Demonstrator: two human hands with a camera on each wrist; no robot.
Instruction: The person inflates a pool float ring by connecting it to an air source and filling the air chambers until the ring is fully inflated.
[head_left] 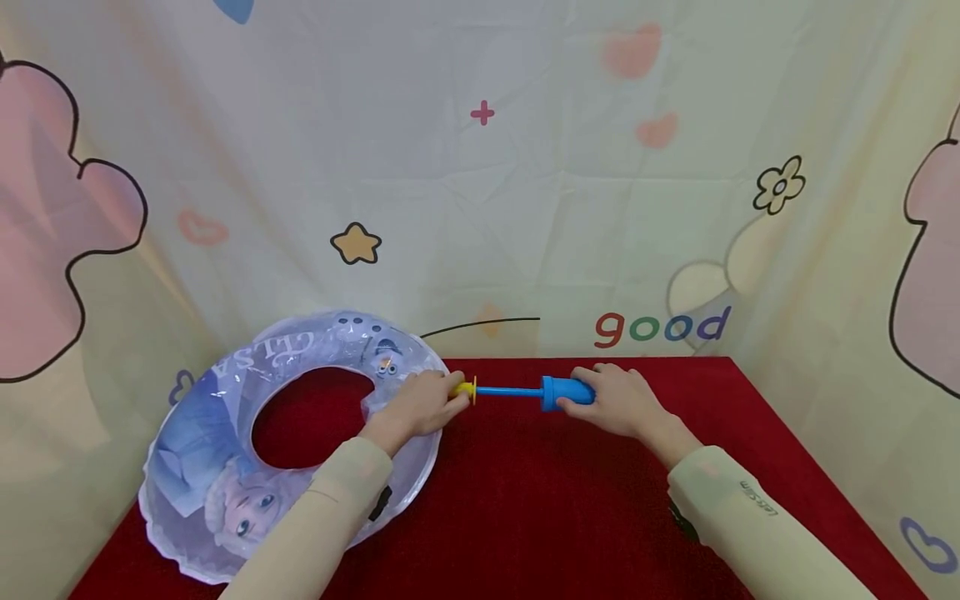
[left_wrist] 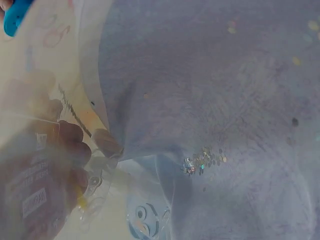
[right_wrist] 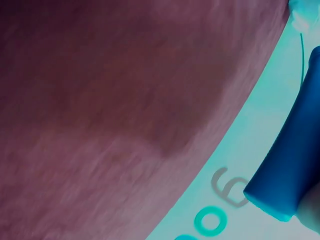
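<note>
Pump [head_left: 564, 393] gripped by both hands [head_left: 422, 403] [head_left: 618, 402] shows its blue rod [head_left: 510, 392] only in head view.

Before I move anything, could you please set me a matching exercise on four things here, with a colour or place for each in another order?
Things:
1. swim ring
2. pump barrel
3. end piece of the pump
4. table cover

Colours and places:
A. in the right hand
B. red
C. far left of the four
D. yellow

Pairs: 1-C, 2-A, 3-D, 4-B
</note>
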